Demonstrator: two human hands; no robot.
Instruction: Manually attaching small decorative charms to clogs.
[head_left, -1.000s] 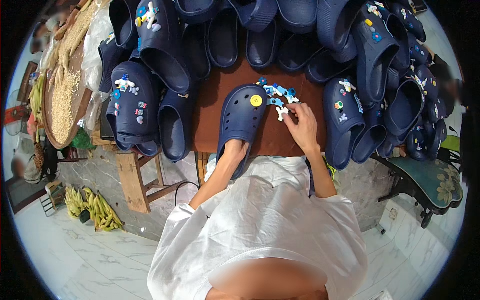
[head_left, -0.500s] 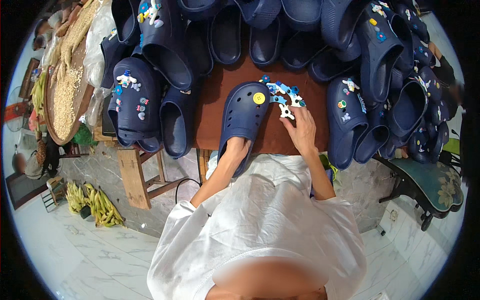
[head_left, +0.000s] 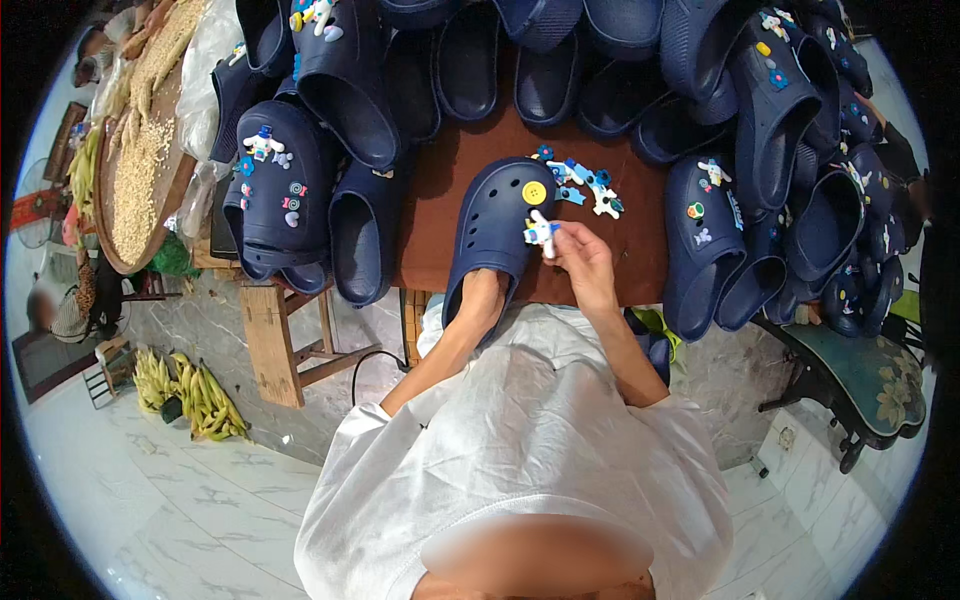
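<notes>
A navy blue clog point(head_left: 487, 220) with holes in its upper lies toe-away at the front of the brown table point(head_left: 632, 275). A round yellow button charm point(head_left: 535, 193) sits near its toe. My left hand point(head_left: 482, 295) reaches in through the heel opening and holds the clog, its fingers hidden inside. Between thumb and fingertips, my right hand point(head_left: 587, 262) pinches a small white figure charm point(head_left: 541, 233) with blue and yellow parts, over the clog's right side. Just beyond, several loose blue and white charms point(head_left: 602, 195) lie on the table.
Many navy clogs ring the work spot; a decorated clog point(head_left: 285, 190) stands at left, another point(head_left: 705, 235) at right. Farther left are a round tray point(head_left: 182, 190) of pale kernels and a wooden stool point(head_left: 268, 345). A green padded chair point(head_left: 868, 375) stands at right.
My right hand has moved left from the loose charms to the clog's side, with the white figure charm now in its fingers. My left hand stays inside the clog.
</notes>
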